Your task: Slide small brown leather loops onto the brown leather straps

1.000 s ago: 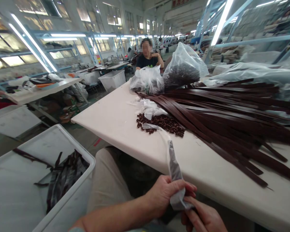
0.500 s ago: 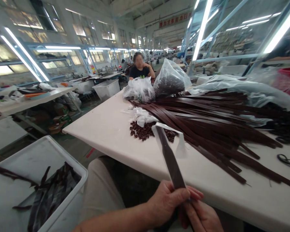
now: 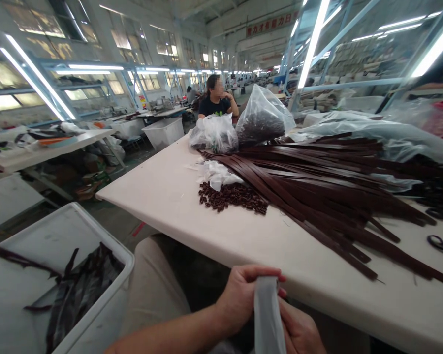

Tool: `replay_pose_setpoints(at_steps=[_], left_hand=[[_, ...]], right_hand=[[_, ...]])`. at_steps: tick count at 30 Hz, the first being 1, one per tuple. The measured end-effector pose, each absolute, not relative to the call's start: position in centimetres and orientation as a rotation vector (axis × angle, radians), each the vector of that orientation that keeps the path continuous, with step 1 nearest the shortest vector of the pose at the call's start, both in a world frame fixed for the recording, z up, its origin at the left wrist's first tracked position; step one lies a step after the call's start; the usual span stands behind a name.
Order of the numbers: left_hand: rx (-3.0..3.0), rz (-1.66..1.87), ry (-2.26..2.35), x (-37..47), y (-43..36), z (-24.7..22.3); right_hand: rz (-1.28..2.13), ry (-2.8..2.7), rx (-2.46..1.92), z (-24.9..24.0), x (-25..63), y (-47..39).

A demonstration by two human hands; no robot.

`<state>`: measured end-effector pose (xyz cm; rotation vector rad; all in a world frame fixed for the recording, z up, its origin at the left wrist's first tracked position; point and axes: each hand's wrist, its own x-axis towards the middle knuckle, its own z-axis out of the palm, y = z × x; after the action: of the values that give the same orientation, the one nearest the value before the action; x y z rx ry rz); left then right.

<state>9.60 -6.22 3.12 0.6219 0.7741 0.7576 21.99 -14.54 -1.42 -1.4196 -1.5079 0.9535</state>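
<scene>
Both hands are low, in front of the table's near edge. My left hand (image 3: 239, 297) pinches the top of a narrow clear plastic sleeve (image 3: 268, 314) that hangs down between the hands. My right hand (image 3: 300, 332) sits just under and right of it, touching the sleeve. What the sleeve holds is hidden here. On the cream table (image 3: 162, 196) lies a big fan of dark brown straps (image 3: 317, 187), and beside it a small heap of brown rings (image 3: 231, 195).
A white bin (image 3: 107, 246) with bagged straps stands at my left knee. Two plastic bags (image 3: 243, 128) of dark parts sit at the far end, with a seated person (image 3: 217, 98) behind them. Loose black rings (image 3: 441, 243) lie at the right. Crumpled plastic (image 3: 216, 173) lies by the brown rings.
The strap in its sleeve stood up over the table edge half a second ago. It has come down between my hands, and only the pale sleeve shows.
</scene>
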Motion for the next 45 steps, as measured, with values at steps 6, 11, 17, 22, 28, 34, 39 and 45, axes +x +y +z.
replay_pose_setpoints(at_steps=[6, 11, 17, 22, 28, 34, 39, 45], left_hand=[[0.686, 0.787, 0.742, 8.8, -5.2, 3.6], [0.758, 0.625, 0.628, 9.2, -6.4, 2.1], [0.846, 0.685, 0.656, 8.5, -5.5, 2.7], [0.865, 0.936, 0.780, 8.2, -4.1, 3.6], [0.804, 0.735, 0.668, 8.2, -6.0, 3.3], [0.775, 1.005, 0.789, 7.4, -2.9, 4.9], [0.748, 0.941, 0.831, 7.5, -2.7, 4.0], [0.824, 0.672, 0.705, 8.1, -5.8, 2.0]], right_hand=[[1.175, -1.462, -1.431, 0.2, 22.7, -14.1], [1.065, -1.240, -1.483, 1.5, 21.7, -14.0], [0.953, -1.197, -1.475, 1.0, 21.2, -14.0], [1.020, -1.241, -1.473, 0.7, 21.1, -13.7], [0.969, -1.225, -1.453, 0.7, 21.1, -13.3], [1.066, -1.276, -1.471, 0.2, 21.0, -13.9], [1.220, -1.346, -1.417, 0.8, 21.6, -13.8], [1.135, -1.110, -1.478, 1.4, 20.6, -13.3]])
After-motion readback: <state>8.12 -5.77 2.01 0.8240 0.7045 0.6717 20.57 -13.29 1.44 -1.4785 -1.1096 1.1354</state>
